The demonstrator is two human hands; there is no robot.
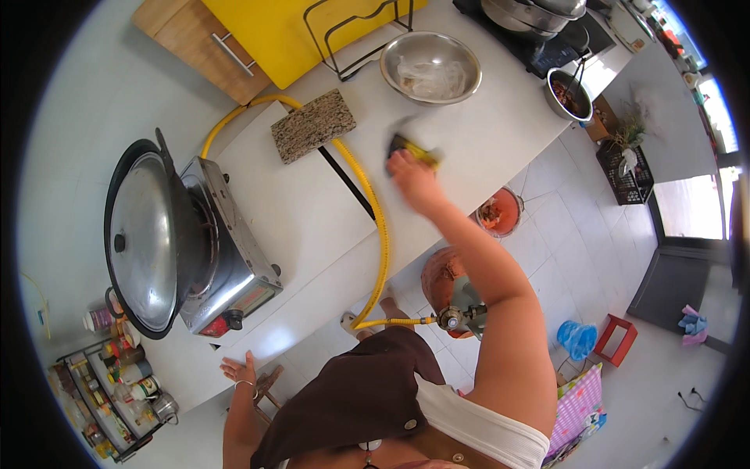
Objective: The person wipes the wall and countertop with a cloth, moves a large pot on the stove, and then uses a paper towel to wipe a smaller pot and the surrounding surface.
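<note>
My right hand [416,178] is closed over a yellow and dark cleaning cloth [426,157] on the white counter [469,141]. Motion blurs the cloth, and my fingers cover part of it. Beyond it stands a steel bowl [431,69] with crumpled clear plastic inside. To the left of that hand, a yellow gas hose [380,211] curves over the counter, passing beside a speckled granite slab [314,127]. My left hand [239,370] has its fingers spread at the counter's near edge, holding nothing, below the gas stove [234,258].
A lidded wok [144,242] sits on the stove. Seasoning bottles fill a rack [98,399] at lower left. A black wire stand [340,70] and yellow board [289,31] are at the back. On the floor are a gas cylinder [466,293] and a red bucket [512,211].
</note>
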